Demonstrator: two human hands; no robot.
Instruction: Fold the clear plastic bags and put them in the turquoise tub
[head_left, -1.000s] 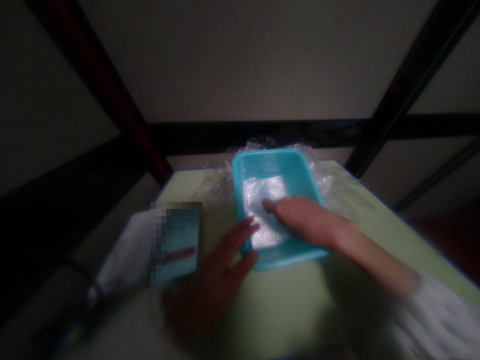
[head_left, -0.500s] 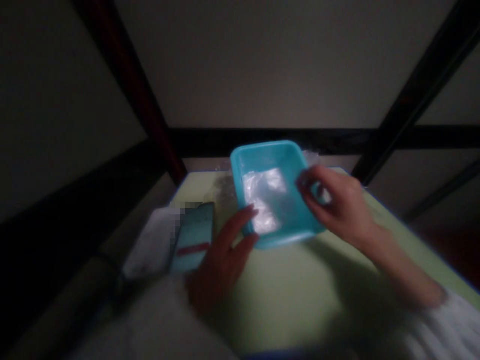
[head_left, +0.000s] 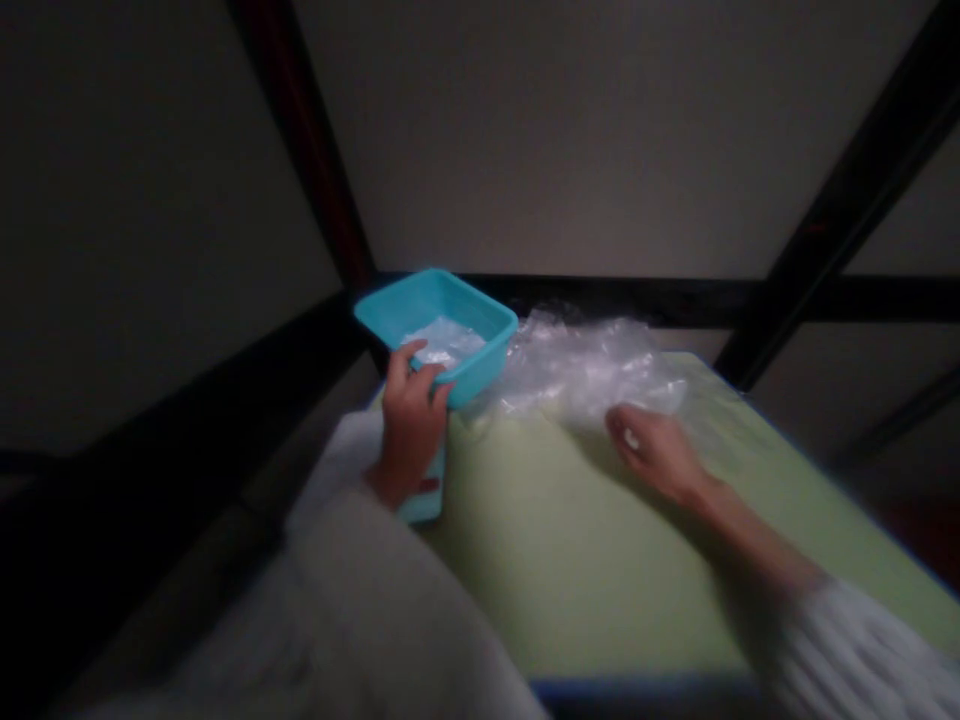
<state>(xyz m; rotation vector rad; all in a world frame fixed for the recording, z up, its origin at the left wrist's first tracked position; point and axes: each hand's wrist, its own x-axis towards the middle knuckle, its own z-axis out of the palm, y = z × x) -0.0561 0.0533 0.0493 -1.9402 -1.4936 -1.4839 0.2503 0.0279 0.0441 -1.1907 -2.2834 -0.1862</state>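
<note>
My left hand [head_left: 414, 415] grips the near rim of a turquoise plastic tub [head_left: 476, 372], its fingers hooked over the edge. Clear plastic packets [head_left: 448, 342] lie on the tub's floor. My right hand [head_left: 651, 450] is closed, low over the tabletop and apart from the tub. A small pale spot shows between its curled fingers, too small and blurred to name. Just behind that hand spreads a heap of crumpled clear plastic bags [head_left: 592, 370].
The yellow-green table [head_left: 570, 570] has a blue edge. A phone-like light teal object with a red band [head_left: 424, 508] is partly covered by my left hand, beside something white [head_left: 341, 455]. Dark metal posts [head_left: 322, 150] and pale panels [head_left: 555, 150] stand behind.
My left hand has carried the tub to the left, over the teal object, uncovering the plastic bags. My right hand has come away from the tub and is lower, still closed.
</note>
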